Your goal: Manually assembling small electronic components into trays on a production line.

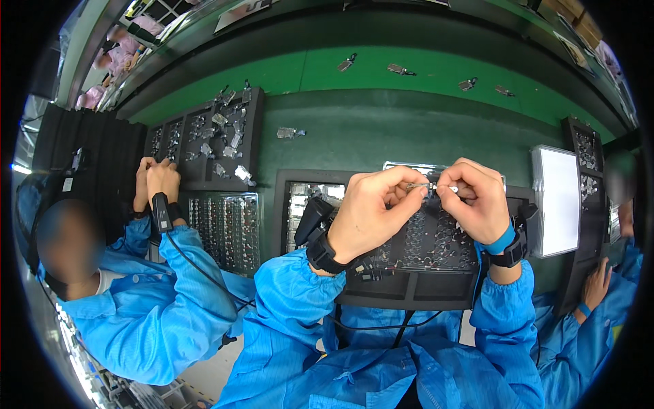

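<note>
Both my hands meet above a black foam tray [377,297], fingertips nearly touching. My left hand [375,213] pinches a small silver metal part [420,185] between thumb and forefinger. Opposite it, my right hand [479,203] is closed in a pinch at the other end of the same small part, where a pale tip shows. Too little of the part is visible to tell its exact kind. Under my hands lies a clear tray [436,260] with rows of small components. More silver pieces [300,204] sit in the black tray's left compartment, beside my left wrist.
A green strip with several metal parts [468,84] runs along the far side; one metal part [291,133] lies nearer. At left, a co-worker's hands [162,183] work at another black tray [253,136]. A white panel [558,198] and another person's hand [596,283] are at right.
</note>
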`<move>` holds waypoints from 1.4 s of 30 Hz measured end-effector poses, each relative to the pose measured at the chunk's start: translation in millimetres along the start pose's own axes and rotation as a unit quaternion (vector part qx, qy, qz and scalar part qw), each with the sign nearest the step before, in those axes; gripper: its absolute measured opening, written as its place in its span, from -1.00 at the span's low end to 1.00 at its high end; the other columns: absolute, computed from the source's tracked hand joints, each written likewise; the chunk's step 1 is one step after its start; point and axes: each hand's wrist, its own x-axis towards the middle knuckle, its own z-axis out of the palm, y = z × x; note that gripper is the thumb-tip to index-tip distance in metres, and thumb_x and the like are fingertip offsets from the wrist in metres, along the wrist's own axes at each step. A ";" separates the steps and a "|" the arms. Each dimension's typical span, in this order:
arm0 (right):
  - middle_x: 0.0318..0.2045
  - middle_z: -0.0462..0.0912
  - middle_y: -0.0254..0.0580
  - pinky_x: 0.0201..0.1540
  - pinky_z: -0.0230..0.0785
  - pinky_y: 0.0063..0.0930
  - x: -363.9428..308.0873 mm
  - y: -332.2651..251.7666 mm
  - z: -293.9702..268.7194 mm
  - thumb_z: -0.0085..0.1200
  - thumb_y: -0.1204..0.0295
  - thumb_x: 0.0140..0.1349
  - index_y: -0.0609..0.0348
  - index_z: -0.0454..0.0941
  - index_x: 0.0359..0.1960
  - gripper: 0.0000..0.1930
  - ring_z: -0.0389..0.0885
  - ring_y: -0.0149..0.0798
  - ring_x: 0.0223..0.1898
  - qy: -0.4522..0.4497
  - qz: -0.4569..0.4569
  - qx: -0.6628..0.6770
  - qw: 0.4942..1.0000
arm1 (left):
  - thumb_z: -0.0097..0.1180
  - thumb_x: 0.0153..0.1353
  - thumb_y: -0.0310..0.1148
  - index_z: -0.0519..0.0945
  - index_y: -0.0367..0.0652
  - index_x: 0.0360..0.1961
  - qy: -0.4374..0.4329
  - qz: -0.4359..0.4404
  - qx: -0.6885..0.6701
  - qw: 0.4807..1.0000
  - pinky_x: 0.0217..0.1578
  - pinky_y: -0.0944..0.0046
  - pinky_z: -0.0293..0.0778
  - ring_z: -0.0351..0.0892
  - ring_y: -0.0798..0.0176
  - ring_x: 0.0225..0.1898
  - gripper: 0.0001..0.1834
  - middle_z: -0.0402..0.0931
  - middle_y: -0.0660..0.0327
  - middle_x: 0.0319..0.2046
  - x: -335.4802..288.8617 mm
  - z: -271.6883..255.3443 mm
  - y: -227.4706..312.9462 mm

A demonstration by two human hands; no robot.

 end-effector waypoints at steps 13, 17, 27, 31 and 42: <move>-0.50 0.52 -0.31 -0.54 0.13 -0.58 -1.3 8.4 11.9 0.24 0.61 0.14 0.30 0.58 -0.36 -0.92 0.27 -0.54 -0.62 0.038 0.000 0.038 0.999 | 0.27 0.33 -0.54 0.67 -0.37 -0.08 -0.007 -0.034 0.038 0.999 -0.29 0.49 0.56 0.65 0.55 -0.28 -0.82 0.71 0.29 -0.28 -2.7 -0.2 11.8; -0.48 0.53 -0.31 -0.53 0.13 -0.59 -0.6 4.8 7.3 0.23 0.62 0.16 0.31 0.58 -0.35 -0.93 0.27 -0.56 -0.61 0.023 -0.018 0.034 0.999 | 0.28 0.33 -0.53 0.67 -0.37 -0.09 -0.012 -0.059 -0.023 0.998 -0.27 0.48 0.57 0.66 0.54 -0.28 -0.83 0.71 0.27 -0.29 -2.1 -1.1 6.6; -0.47 0.52 -0.34 -0.53 0.13 -0.61 -0.1 10.7 7.3 0.21 0.61 0.20 0.32 0.60 -0.34 -0.96 0.27 -0.59 -0.59 0.005 0.029 0.074 0.997 | 0.25 0.34 -0.56 0.65 -0.40 -0.05 -0.012 -0.019 0.037 0.999 -0.26 0.48 0.58 0.66 0.52 -0.26 -0.81 0.70 0.22 -0.25 -3.0 -0.8 12.3; -0.47 0.51 -0.34 -0.53 0.12 -0.61 0.3 8.6 10.9 0.20 0.61 0.21 0.32 0.60 -0.34 -0.96 0.28 -0.59 -0.59 0.017 0.024 0.079 0.996 | 0.25 0.34 -0.56 0.65 -0.40 -0.05 -0.009 -0.032 0.006 0.999 -0.24 0.47 0.59 0.66 0.51 -0.23 -0.81 0.70 0.21 -0.24 -3.1 -0.4 6.5; -0.46 0.53 -0.30 -0.55 0.11 -0.58 0.8 2.9 5.4 0.20 0.61 0.21 0.33 0.59 -0.33 -0.95 0.28 -0.56 -0.62 0.006 -0.011 0.037 0.999 | 0.24 0.35 -0.56 0.65 -0.40 -0.05 -0.007 -0.053 -0.021 0.998 -0.21 0.45 0.60 0.67 0.50 -0.21 -0.81 0.70 0.23 -0.22 -3.4 1.7 4.7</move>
